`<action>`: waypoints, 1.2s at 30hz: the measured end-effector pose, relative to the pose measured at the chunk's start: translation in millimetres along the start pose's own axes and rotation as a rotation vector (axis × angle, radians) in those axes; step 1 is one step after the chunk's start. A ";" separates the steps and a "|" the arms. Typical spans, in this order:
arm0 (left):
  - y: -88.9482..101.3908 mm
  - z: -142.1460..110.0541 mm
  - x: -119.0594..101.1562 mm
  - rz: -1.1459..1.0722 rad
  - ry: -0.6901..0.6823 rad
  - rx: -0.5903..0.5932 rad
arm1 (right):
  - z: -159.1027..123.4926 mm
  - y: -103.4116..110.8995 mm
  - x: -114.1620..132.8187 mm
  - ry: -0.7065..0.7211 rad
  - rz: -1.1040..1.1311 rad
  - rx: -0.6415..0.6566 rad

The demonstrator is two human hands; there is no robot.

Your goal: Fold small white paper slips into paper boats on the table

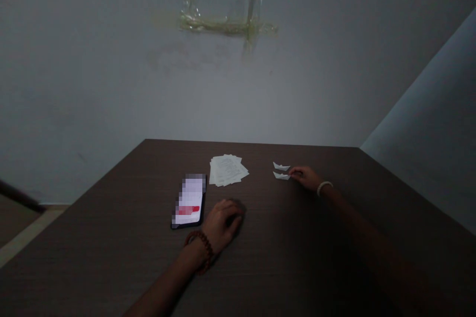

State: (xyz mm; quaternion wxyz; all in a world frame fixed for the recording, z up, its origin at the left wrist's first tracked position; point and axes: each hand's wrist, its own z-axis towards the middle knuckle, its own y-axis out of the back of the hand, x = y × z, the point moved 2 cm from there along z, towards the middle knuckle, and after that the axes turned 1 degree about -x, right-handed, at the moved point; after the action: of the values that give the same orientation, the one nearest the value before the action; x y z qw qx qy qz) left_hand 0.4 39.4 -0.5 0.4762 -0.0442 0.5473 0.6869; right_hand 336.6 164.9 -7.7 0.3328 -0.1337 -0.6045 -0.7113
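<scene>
The right hand (307, 178) reaches in from the right, its thumb and fingertips brought close at the right end of the nearer paper boat (281, 176). Whether they pinch that end or only touch it, I cannot tell at this size. The nearer boat lies straight off the fingertips, to the left of the right hand. Its long axis runs left to right, roughly in line with the way the fingertips point, so they meet it at one end rather than along its side.

Just beyond it sits the farther paper boat (281, 166), nearly parallel, with a narrow gap between the two; it is also to the left of the right hand's fingertips. Both boats rest on the dark surface (282, 257).

The left hand (222, 220) is well apart from the boats, nearer the person and to their left. It rests palm down with the thumb away from the curled fingers and nothing visible in its grasp, so the right hand is clearly the nearer. Beyond the left hand lies a loose stack of paper (226, 171), and just to its left a phone (189, 200) with a lit screen.
</scene>
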 end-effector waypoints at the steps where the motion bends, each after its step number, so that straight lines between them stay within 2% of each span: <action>1: -0.2 -0.3 0.1 0.002 0.000 0.003 | 2.2 -0.6 -3.5 -0.007 0.000 0.005; 6: -1.2 -1.6 1.4 0.009 0.007 0.034 | 10.0 1.4 -15.9 -0.031 -0.002 0.026; 14: -1.0 -2.7 0.8 0.017 0.008 0.027 | 11.7 -2.0 -18.8 -0.021 -0.013 0.039; 24: -3.0 -3.8 4.4 0.052 0.009 0.026 | 7.9 2.1 -12.0 0.033 -0.060 -0.068; 27: -1.7 -3.2 5.3 0.124 0.014 0.012 | 1.9 6.3 2.2 0.071 -0.095 -0.154; 30: 0.1 -3.1 7.0 0.246 -0.014 0.013 | -3.5 3.9 27.2 0.140 -0.126 -0.209; 36: 0.2 -4.6 7.9 0.436 -0.082 0.049 | 1.6 -30.3 92.4 0.335 -0.132 -0.113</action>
State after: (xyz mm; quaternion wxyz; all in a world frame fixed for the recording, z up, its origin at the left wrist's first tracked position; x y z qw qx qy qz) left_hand -6.1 40.5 -6.8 0.3390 0.1145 0.5406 0.7614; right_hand 248.3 139.0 24.1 0.3734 0.0079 -0.5072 -0.7767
